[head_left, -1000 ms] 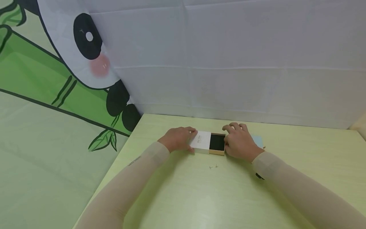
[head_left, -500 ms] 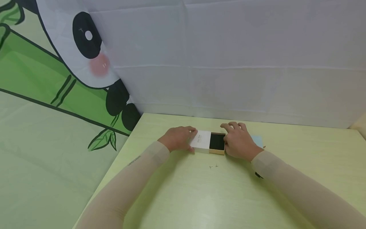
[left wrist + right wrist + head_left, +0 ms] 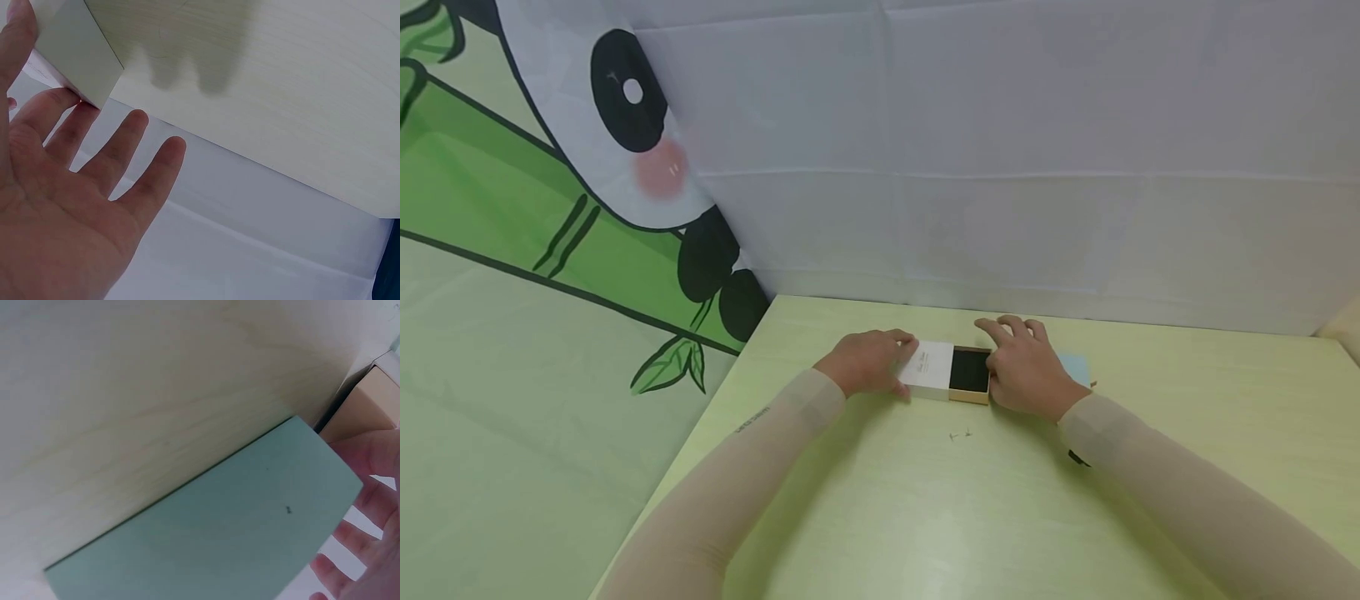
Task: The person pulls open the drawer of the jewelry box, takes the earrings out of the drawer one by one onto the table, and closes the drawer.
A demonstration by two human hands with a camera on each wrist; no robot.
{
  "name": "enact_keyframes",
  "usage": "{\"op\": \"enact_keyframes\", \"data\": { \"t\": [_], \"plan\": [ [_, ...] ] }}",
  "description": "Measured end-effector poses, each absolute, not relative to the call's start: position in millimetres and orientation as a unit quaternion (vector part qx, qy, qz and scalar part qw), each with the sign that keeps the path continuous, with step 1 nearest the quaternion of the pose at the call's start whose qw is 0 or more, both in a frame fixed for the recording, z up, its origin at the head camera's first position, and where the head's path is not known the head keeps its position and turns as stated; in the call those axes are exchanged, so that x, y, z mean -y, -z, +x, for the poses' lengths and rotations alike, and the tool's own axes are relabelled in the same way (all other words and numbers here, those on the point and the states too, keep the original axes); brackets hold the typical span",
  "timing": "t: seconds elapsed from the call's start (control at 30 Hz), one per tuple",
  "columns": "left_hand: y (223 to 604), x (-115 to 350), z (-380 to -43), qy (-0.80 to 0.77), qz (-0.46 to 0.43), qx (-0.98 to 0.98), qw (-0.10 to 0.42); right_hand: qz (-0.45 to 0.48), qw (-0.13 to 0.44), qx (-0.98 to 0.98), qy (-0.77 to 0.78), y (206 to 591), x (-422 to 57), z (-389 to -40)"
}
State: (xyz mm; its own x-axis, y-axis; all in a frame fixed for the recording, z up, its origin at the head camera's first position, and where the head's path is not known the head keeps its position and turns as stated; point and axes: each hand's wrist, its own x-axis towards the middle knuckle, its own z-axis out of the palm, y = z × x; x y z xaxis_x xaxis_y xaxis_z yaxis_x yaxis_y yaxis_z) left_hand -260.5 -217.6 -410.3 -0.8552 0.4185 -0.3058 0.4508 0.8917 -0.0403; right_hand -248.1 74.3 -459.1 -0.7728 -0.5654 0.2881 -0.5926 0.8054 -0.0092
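Observation:
A white slide box lies on the table. Its white sleeve point(image 3: 928, 367) carries small print, and a tan inner tray point(image 3: 967, 397) with a black inside sticks partway out to the right. My left hand point(image 3: 868, 362) grips the sleeve's left end between thumb and fingers; in the left wrist view two fingers spread free of the box corner. At the tray's right end, my right hand point(image 3: 1026, 375) pinches the edge with thumb and index finger, the other fingers raised. Under that hand lies a light blue flat-faced object point(image 3: 212, 519), partly hidden in the head view.
Two tiny twig-like bits point(image 3: 960, 435) lie on the pale wooden table point(image 3: 880, 517) in front of the box. A white cloth point(image 3: 1000, 167) hangs behind the table's back edge. To the left is a green cloth point(image 3: 512, 375) with a printed panda.
The raised fingers of my right hand have stretched slightly to the left. The box and my left hand stay as they were.

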Motion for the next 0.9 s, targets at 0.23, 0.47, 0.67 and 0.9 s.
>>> {"op": "enact_keyframes", "data": {
  "t": [0.23, 0.47, 0.67, 0.9],
  "plan": [
    [413.1, 218.4, -261.7, 0.061, 0.231, -0.96, 0.144, 0.287, 0.117, 0.947, -0.084, 457.0, -72.6, -244.8],
    [413.1, 219.5, -261.5, 0.067, 0.236, -0.959, 0.141, 0.256, 0.092, 0.955, -0.12, 456.4, -70.8, -243.1],
    [411.8, 220.6, -260.2, 0.07, 0.237, -0.959, 0.14, 0.248, 0.078, 0.957, -0.131, 457.2, -70.1, -243.0],
    [411.4, 221.2, -258.6, 0.065, 0.237, -0.959, 0.142, 0.248, 0.081, 0.958, -0.123, 455.4, -67.6, -239.7]
  ]
}}
